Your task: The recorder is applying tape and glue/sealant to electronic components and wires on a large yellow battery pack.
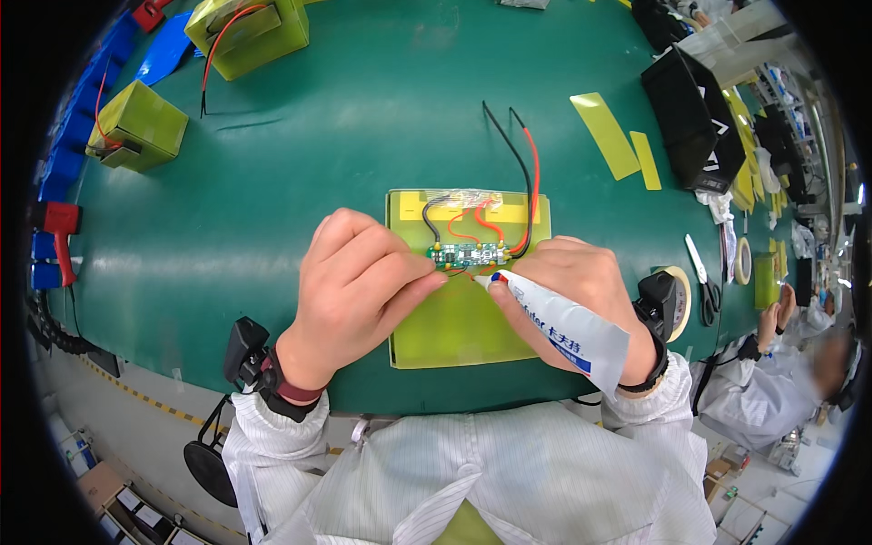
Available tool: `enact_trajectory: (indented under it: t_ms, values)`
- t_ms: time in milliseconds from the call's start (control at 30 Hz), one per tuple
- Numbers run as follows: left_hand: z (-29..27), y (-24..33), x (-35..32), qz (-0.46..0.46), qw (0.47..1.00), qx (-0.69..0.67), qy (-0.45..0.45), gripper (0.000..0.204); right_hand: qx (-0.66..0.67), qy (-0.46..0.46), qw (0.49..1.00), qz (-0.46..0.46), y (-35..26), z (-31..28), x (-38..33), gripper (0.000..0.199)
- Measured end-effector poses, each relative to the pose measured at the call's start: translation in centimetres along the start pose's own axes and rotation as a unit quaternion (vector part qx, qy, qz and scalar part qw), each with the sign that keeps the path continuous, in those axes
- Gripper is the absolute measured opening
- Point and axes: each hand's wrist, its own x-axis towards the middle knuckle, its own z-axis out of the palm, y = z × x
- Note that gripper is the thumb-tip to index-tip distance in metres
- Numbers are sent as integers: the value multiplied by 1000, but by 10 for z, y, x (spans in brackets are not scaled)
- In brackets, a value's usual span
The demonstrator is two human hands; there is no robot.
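Observation:
In front of me lies a yellow-green battery pack (436, 331), with a narrow green circuit board (472, 256) on its upper part. Black and red wires run from the board to the pack's far edge. Two longer leads (534, 173), one black and one red, stretch away past that edge. The fingertips of my left hand (359, 291) pinch the board's left end. My right hand (581, 286) is closed round a white squeeze tube (568, 327). Its pale nozzle (482, 281) points left, just below the board's near edge, where a thin wire shows.
Two more yellow-green packs (263, 41) with leads stand at the far left. A red heat gun (62, 238) is at the left edge. To the right are yellow strips (607, 136), a black bin (690, 118), scissors (702, 282) and a tape roll (677, 304). Another person (772, 386) works there.

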Motion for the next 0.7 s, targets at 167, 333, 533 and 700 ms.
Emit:
enact_trajectory:
  t_ms: [167, 333, 533, 700]
  values:
    - [-3, 2, 0, -6, 1000, 2, -13, 25, 12, -4, 1000, -7, 0, 1, 1, 12]
    - [-3, 1, 1, 2, 1000, -3, -4, 25, 9, -11, 999, -29, 3, 3, 0, 10]
    - [1, 0, 1, 5, 1000, -11, 11, 24, -20, -6, 999, -26, 0, 3, -3, 9]
    - [-2, 2, 0, -1, 1000, -6, 7, 23, -30, 2, 999, -23, -7, -7, -1, 7]
